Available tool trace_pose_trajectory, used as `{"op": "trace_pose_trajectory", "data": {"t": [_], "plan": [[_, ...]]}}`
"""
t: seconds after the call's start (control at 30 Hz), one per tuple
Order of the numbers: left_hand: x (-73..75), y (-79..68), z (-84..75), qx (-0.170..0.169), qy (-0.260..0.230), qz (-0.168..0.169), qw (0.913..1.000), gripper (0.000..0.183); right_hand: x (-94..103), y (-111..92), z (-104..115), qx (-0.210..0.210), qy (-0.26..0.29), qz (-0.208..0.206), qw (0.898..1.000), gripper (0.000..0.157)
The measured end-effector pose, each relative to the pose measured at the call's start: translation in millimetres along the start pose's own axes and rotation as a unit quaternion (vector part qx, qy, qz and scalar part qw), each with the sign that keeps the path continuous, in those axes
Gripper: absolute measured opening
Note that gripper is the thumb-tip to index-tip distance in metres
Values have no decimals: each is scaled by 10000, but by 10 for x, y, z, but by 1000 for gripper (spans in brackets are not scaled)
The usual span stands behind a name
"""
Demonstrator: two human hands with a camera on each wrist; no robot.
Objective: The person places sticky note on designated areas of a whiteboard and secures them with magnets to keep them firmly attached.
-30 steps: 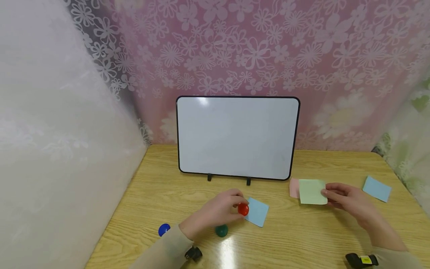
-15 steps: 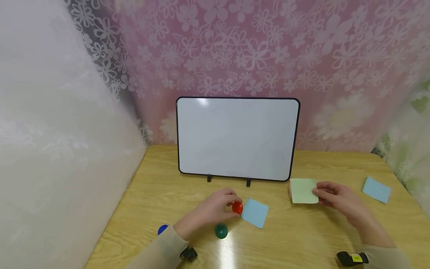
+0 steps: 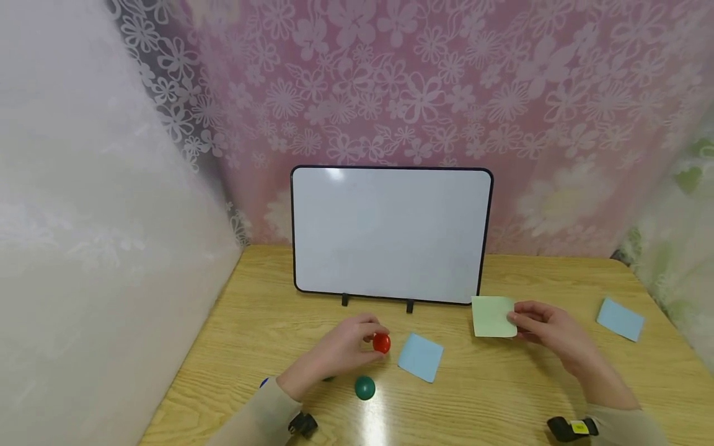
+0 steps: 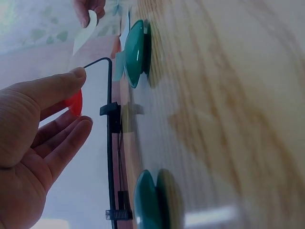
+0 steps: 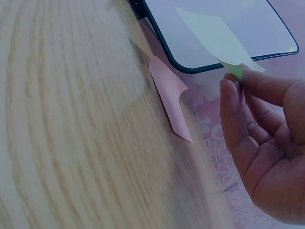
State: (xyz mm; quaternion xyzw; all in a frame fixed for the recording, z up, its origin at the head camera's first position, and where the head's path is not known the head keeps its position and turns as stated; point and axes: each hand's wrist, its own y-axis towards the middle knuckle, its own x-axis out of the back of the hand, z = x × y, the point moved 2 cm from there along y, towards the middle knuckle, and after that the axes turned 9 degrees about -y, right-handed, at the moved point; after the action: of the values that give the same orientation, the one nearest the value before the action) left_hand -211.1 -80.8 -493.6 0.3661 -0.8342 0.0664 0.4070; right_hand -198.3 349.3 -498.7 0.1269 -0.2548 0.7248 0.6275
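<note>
- Head view: the left hand (image 3: 340,350) pinches a red round piece (image 3: 382,343) between thumb and fingers; the right hand (image 3: 552,339) pinches a pale green note (image 3: 492,317) at one edge, and the sheet reaches leftward from these fingers.
- The note, I judge, could bend or slip — only one edge is gripped, and in the right wrist view the sheet curves near the fingertips.
- It might also catch on the whiteboard (image 3: 390,235), whose lower corner is just beyond it; whether they touch, I cannot tell.
- The red piece could escape if the pinch becomes uneven; it would perhaps drop toward the green round piece (image 3: 365,388), on the person's side of the left fingertips, or the blue note (image 3: 421,357), just right of them.
- Pose: both forearms enter from the near side, hands turned inward — fingertips facing, well apart. A pink note (image 5: 167,93) lies near the right fingers.
</note>
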Motion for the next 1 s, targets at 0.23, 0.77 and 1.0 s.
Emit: {"op": "trace_pose_trajectory", "data": {"t": [0.23, 0.77, 1.0], "plan": [[37, -71, 70, 57, 13, -105, 9999, 39, -55, 23, 53, -11, 68, 35, 10000, 65], [139, -147, 93, 160, -11, -215, 9996, 37, -149, 79, 67, 146, 327, 40, 9993, 61], [165, -151, 105, 199, -26, -237, 9995, 38, -192, 101, 89, 216, 401, 77, 9989, 61]]}}
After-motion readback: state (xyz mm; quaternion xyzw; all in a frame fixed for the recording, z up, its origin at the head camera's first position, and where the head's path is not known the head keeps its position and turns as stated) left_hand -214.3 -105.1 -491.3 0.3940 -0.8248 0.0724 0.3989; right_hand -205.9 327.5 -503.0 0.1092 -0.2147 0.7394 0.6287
